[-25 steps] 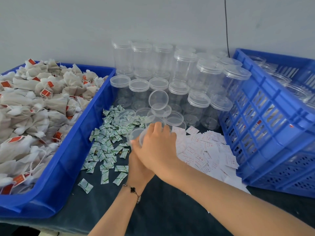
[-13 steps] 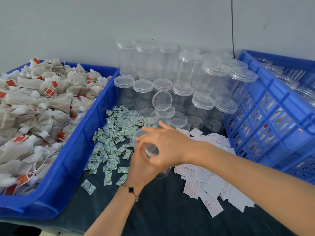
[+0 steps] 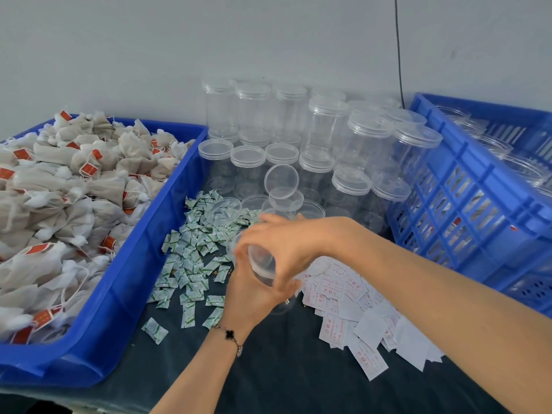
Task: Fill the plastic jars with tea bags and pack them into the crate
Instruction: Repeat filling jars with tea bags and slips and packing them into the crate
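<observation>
Over the table, both hands [image 3: 268, 264] round a jar [image 3: 263, 264]

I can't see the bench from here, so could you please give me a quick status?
Left hand grips clear jar from below. Right hand curled on its lid. No tea bags inside yet. Nothing in the way.

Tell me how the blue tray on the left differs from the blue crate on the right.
The blue tray has solid walls; the blue crate has slotted, lattice walls. The tray is heaped with tea bags; the crate holds clear jars. The tray sits low, the crate taller. Both are blue plastic.
</observation>
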### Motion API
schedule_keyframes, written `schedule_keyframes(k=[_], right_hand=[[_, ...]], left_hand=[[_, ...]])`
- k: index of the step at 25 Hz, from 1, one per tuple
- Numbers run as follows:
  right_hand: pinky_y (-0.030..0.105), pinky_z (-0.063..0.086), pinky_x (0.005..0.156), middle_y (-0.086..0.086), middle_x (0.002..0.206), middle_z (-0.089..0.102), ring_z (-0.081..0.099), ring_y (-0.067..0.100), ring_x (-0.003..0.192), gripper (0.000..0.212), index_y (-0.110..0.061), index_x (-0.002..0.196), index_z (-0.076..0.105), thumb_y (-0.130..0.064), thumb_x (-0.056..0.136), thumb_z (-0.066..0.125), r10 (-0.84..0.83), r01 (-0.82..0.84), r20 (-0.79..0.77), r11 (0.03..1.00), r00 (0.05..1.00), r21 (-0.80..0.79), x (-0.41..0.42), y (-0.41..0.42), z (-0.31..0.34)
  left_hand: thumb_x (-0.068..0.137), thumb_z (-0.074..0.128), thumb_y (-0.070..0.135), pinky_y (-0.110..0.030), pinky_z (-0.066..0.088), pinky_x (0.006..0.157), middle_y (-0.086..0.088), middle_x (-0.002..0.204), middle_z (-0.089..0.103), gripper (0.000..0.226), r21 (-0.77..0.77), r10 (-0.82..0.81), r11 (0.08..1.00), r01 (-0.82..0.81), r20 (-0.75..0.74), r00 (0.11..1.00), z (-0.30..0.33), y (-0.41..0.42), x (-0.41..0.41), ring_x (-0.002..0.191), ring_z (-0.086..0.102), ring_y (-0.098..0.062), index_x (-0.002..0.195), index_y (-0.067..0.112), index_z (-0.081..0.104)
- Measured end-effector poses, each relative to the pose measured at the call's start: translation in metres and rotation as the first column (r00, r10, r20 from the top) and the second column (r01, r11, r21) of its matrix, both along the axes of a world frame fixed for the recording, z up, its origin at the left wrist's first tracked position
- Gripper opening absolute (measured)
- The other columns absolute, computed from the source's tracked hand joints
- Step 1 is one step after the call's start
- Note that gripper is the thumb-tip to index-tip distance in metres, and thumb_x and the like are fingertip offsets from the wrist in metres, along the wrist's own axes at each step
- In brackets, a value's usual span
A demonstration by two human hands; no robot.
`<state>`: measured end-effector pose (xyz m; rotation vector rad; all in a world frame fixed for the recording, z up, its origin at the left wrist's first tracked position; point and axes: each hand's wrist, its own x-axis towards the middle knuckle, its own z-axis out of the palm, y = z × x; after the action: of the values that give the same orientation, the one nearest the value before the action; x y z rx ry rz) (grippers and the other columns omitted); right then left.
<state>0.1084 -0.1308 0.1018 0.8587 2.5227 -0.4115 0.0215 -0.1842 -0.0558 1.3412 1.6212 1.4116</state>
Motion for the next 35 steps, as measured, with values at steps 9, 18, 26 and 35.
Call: schedule_keyframes(k=[9, 18, 26, 35], right_hand=[[0.037, 0.046, 0.069, 0.001, 0.117, 0.041, 0.048, 0.025, 0.102, 0.062, -0.036, 0.126, 0.04, -0.019, 0.072, 0.067, 0.017, -0.027, 0.082, 0.992, 0.996, 0.122, -0.002, -0.009, 0.002], [0.043, 0.044, 0.086, 0.017, 0.132, 0.044, 0.044, 0.039, 0.12, 0.068, -0.024, 0.145, 0.027, -0.059, 0.089, 0.042, -0.208, 0.14, 0.131, 0.906, 0.969, 0.4, -0.014, -0.021, -0.012], [0.029, 0.037, 0.053, -0.004, 0.094, 0.052, 0.052, 0.012, 0.074, 0.081, -0.028, 0.125, 0.026, -0.058, 0.066, 0.073, -0.269, 0.347, -0.354, 0.92, 0.896, 0.18, 0.024, 0.024, 0.039], [0.041, 0.048, 0.082, 0.003, 0.152, 0.02, 0.041, 0.03, 0.125, 0.101, -0.04, 0.147, 0.002, -0.029, 0.078, 0.075, -0.881, 0.66, -0.4, 0.46, 0.254, -0.593, 0.064, 0.072, -0.071]], left_hand=[[0.043, 0.081, 0.054, -0.031, 0.054, 0.077, 0.012, 0.101, 0.063, 0.083, 0.01, -0.011, 1.0, 0.011, -0.003, 1.0, -0.002, 0.003, 0.0, 0.093, 0.065, -0.008, 0.114, 0.038, 0.039], [0.038, 0.082, 0.058, -0.016, 0.051, 0.07, 0.022, 0.096, 0.062, 0.079, 0.018, 0.02, 1.0, -0.021, 0.031, 0.999, -0.004, 0.0, 0.0, 0.086, 0.063, 0.006, 0.097, 0.068, 0.031], [0.038, 0.085, 0.059, -0.009, 0.042, 0.08, 0.032, 0.109, 0.054, 0.082, 0.027, -0.016, 1.0, 0.015, 0.04, 0.999, -0.004, 0.0, -0.001, 0.103, 0.053, 0.014, 0.105, 0.058, 0.037], [0.038, 0.086, 0.056, -0.001, 0.039, 0.083, 0.019, 0.118, 0.053, 0.085, 0.033, -0.032, 0.999, 0.029, 0.085, 0.996, 0.001, -0.004, 0.0, 0.108, 0.05, 0.015, 0.109, 0.044, 0.04]])
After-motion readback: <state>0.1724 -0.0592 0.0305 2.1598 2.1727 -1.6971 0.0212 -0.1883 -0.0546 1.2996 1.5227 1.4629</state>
